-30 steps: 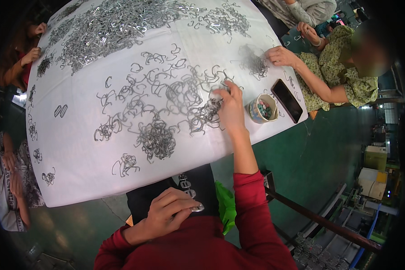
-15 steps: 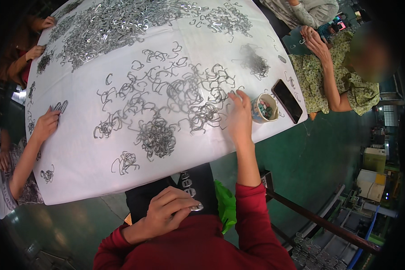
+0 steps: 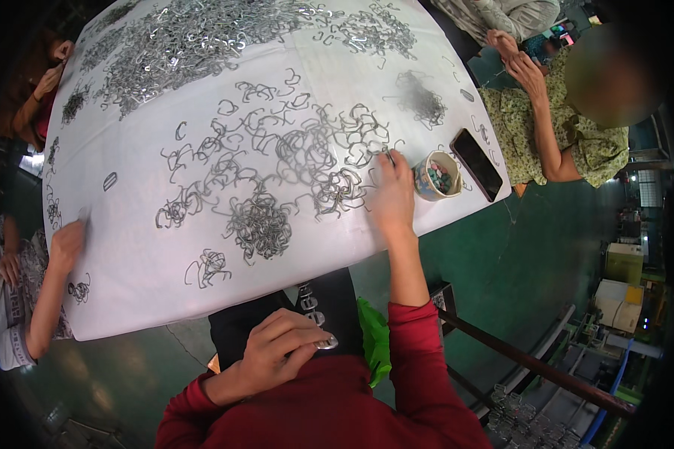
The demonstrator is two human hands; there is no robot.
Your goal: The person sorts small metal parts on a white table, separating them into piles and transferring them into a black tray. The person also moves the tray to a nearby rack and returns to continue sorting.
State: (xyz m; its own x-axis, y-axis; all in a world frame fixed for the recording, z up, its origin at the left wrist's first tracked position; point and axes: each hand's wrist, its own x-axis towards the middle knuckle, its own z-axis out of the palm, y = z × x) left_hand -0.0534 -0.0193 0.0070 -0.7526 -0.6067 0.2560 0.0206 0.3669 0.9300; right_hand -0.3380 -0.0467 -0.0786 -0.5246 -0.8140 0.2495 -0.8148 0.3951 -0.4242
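Note:
My left hand (image 3: 283, 346) is closed close to my body, below the table's near edge. Between thumb and fingers it pinches a small shiny metal piece (image 3: 327, 342) with a rounded end. My right hand (image 3: 394, 196) reaches over the table, smeared by motion. Its fingertips touch or hover at the right edge of a loose spread of bent wire hooks (image 3: 307, 150); whether one is between them I cannot tell. Nearer to me lies a dense heap of the hooks (image 3: 260, 227), with a smaller cluster (image 3: 211, 268) to its left.
Right of my right hand stands a paper cup (image 3: 428, 187) holding small coloured pieces, beside a dark phone (image 3: 477, 165). A large pile of shiny metal hooks (image 3: 180, 52) covers the far side of the white table (image 3: 142, 277). Co-workers' hands (image 3: 66, 245) (image 3: 528, 75) are at left and right.
My right hand has shifted slightly left, still at the spread of hooks. My left hand stays put. The co-worker's hand at left has drawn toward the near edge, leaving an oval metal piece behind.

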